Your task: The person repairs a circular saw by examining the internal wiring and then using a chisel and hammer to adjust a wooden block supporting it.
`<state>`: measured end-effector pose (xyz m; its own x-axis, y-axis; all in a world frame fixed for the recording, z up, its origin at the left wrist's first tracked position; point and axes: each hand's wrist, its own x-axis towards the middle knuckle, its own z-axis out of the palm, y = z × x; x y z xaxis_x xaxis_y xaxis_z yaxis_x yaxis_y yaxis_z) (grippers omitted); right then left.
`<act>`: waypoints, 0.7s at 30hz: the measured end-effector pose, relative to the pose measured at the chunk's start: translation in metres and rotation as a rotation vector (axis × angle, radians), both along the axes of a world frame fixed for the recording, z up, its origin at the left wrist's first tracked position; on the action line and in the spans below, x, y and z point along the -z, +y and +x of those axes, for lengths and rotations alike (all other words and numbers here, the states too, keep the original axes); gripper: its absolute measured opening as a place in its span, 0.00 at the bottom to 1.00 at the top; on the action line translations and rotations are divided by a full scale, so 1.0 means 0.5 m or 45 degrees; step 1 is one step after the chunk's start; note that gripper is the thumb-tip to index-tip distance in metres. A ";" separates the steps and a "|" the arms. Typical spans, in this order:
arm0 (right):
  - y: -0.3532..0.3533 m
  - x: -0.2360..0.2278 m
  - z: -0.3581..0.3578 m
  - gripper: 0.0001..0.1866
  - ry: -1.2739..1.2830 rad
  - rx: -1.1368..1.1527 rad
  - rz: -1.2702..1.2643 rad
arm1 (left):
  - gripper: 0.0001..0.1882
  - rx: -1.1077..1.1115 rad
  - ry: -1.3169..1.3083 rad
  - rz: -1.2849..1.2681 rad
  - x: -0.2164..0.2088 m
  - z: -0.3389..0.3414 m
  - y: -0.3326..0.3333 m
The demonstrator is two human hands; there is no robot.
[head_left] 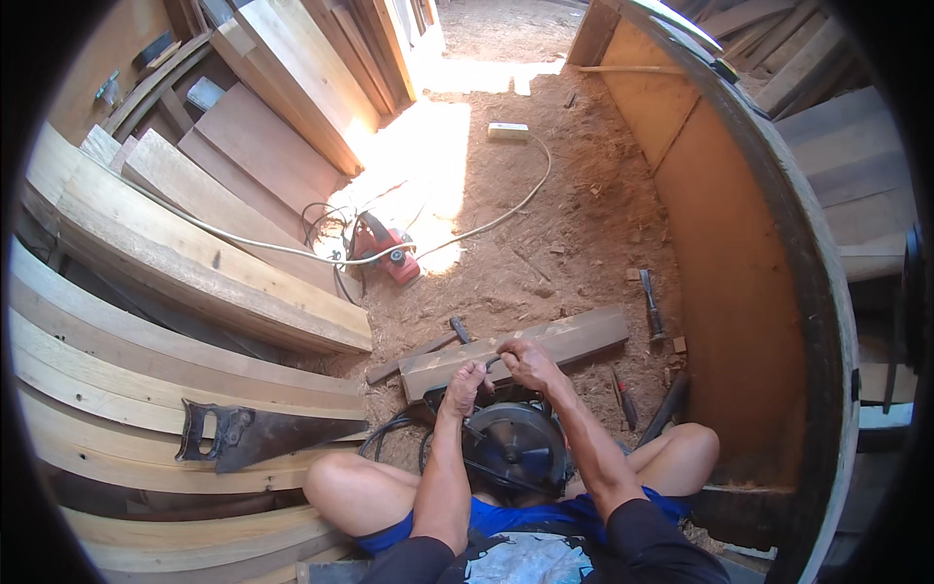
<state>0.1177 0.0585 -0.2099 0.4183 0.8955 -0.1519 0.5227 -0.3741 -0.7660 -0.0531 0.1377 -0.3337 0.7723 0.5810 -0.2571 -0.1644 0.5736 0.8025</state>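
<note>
A circular saw (pixel 514 443) rests between my bent legs, its round toothed blade facing up. Above its far edge, my left hand (pixel 467 387) is closed, and what lies inside its fingers is hidden. Close beside it, my right hand (pixel 530 367) pinches a thin dark curved piece (pixel 493 361) that spans the gap between both hands; its kind is unclear. Just beyond the saw, partly behind my hands, a thick wooden beam (pixel 584 336) lies on the sawdust. A hammer (pixel 459 331) lies by the beam's far side.
A handsaw (pixel 277 436) lies on stacked planks (pixel 321 389) at left. Further off are a red power tool (pixel 394 255) and a pale cable (pixel 477 232) leading to a power strip (pixel 508 131). A chisel (pixel 652 307) and a screwdriver (pixel 626 401) lie near the brown panel (pixel 735 292) at right.
</note>
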 end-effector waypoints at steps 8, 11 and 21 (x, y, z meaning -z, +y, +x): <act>-0.015 -0.005 -0.004 0.14 0.052 -0.257 -0.102 | 0.15 0.192 -0.041 0.053 0.009 0.004 0.010; -0.052 0.044 0.002 0.15 -0.130 -0.144 -0.029 | 0.19 0.245 -0.263 -0.297 -0.041 0.002 -0.015; -0.042 -0.041 -0.041 0.14 0.108 -0.120 -0.092 | 0.19 0.372 0.138 -0.362 0.015 -0.089 -0.013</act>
